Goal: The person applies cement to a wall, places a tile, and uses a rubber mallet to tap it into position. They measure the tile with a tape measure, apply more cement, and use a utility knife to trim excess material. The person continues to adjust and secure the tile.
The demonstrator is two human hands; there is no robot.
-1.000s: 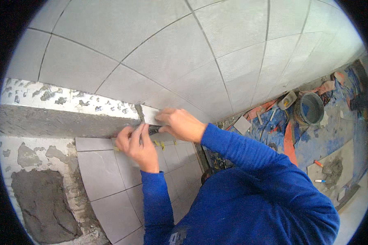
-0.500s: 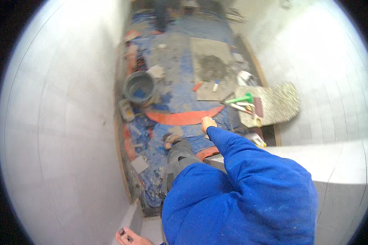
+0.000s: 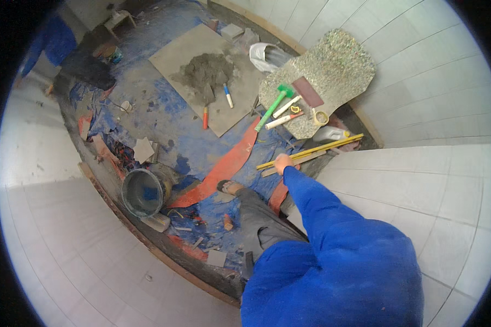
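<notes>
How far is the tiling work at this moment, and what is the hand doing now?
Done: the walls in view already carry pale tiles. In hand: the right hand reaches down onto the yellow folding rule on the floor; whether it grips it is unclear. The left hand is out of view. Left: a mortar pile on a board is unused, and tools lie spread about.

Bright, even light; strong fisheye bending and dark rim; far floor perhaps slightly soft.

My floor (image 3: 163,117), blue sheeting: grey tile (image 3: 174,54) with mortar at 12, bucket (image 3: 143,192) at 9, speckled board (image 3: 338,65) at 2, yellow level (image 3: 311,151) at centre.
</notes>
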